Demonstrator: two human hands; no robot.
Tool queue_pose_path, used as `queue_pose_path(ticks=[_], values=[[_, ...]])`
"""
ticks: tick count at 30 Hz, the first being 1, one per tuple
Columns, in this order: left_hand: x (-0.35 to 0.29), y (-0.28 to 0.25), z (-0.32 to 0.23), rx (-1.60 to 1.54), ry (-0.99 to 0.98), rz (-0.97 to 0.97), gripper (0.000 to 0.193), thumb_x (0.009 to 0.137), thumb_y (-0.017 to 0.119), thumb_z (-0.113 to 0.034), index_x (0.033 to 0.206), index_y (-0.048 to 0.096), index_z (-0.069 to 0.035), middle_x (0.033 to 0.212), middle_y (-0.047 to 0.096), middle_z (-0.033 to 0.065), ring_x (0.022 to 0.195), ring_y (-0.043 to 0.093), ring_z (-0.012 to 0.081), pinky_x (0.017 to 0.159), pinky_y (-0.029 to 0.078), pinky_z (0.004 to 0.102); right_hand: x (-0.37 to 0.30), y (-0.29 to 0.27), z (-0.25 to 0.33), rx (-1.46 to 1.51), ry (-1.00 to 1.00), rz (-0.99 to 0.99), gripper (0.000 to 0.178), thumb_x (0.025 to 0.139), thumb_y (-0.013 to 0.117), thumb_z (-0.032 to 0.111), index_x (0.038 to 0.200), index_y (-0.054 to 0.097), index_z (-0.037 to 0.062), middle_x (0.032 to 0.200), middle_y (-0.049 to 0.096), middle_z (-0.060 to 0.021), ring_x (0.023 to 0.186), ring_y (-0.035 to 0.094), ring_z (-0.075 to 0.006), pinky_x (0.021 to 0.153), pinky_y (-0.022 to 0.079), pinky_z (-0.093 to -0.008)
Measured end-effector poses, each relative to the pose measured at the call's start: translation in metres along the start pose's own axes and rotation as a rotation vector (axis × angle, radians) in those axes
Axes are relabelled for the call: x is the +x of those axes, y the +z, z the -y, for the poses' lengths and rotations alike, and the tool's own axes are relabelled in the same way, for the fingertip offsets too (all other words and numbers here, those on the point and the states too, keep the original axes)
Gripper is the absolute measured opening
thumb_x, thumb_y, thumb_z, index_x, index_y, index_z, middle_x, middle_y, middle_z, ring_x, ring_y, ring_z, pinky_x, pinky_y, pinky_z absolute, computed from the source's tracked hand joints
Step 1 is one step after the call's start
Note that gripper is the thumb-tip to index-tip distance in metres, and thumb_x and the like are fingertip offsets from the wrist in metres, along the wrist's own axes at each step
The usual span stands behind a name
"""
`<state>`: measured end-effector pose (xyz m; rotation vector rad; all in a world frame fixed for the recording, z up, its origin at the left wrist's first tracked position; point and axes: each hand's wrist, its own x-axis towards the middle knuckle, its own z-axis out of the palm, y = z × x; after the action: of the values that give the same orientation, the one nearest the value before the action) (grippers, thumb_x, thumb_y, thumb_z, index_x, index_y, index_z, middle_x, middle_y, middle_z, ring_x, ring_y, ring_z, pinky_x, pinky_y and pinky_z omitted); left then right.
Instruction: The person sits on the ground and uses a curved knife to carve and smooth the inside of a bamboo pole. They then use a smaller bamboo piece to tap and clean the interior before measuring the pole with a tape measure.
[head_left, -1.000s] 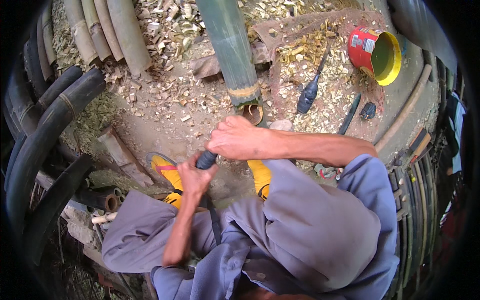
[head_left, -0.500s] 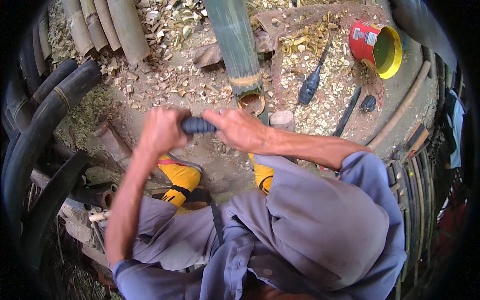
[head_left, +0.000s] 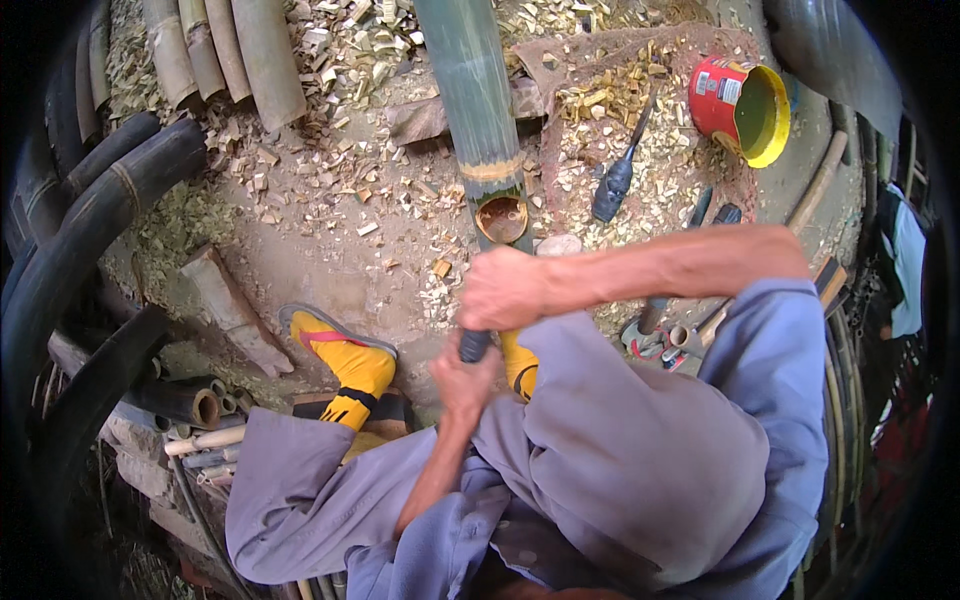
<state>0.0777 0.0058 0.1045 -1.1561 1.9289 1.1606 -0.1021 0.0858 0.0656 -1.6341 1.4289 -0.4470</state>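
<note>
My right hand [head_left: 510, 288] is closed on a dark, wrapped tool handle [head_left: 475, 346], right in front of the bamboo pole's near end. Just below it, nearer my body, my left hand [head_left: 464, 378] grips the same handle. The hands hide the rest of the tool, so its head cannot be made out. Beyond the right hand lies a thick green bamboo pole [head_left: 468, 95], pointing away from me. A notch cut [head_left: 502, 218] near its close end shows the hollow and pale wood.
Wood chips cover the ground. To the right lie a black-handled tool [head_left: 614, 185] and a red and yellow bucket [head_left: 728, 105] on its side. Dark bent bamboo [head_left: 120, 195] is stacked at left, near a loose wood piece [head_left: 235, 310]. My yellow-socked foot [head_left: 350, 365] rests in a sandal.
Both hands have swung rightward and toward my body with the handle, which has turned from crosswise to lengthwise. My left foot shows farther left. The bamboo pole stays in place.
</note>
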Motion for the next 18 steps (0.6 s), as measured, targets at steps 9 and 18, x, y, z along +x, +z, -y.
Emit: queue_pose_path(ticks=[9, 18], values=[[0.105, -0.141, -0.117, 0.922, 0.658, 0.121, 0.026, 0.06, 0.069, -0.018, 0.083, 0.066, -0.008, 0.07, 0.066, 0.0151, 0.061, 0.065, 0.0314, 0.06, 0.053, 0.0421, 0.015, -0.019, -0.003, 0.268, 0.415, -0.687, 0.037, 0.07, 0.058, 0.002, 0.107, 0.054, 0.0071, 0.074, 0.059, -0.0148, 0.076, 0.062, -0.0344, 0.066, 0.051, -0.0458], [0.098, -0.115, -0.073, 0.636, 0.656, 0.034, 0.03, 0.056, 0.076, -0.016, 0.084, 0.067, -0.011, 0.068, 0.065, 0.0122, 0.06, 0.064, 0.0302, 0.064, 0.053, 0.0399, 0.013, -0.012, -0.002, 0.164, 0.431, -0.544, 0.024, 0.07, 0.06, 0.006, 0.093, 0.055, 0.0089, 0.065, 0.059, -0.0115, 0.068, 0.064, -0.0325, 0.059, 0.052, -0.046]])
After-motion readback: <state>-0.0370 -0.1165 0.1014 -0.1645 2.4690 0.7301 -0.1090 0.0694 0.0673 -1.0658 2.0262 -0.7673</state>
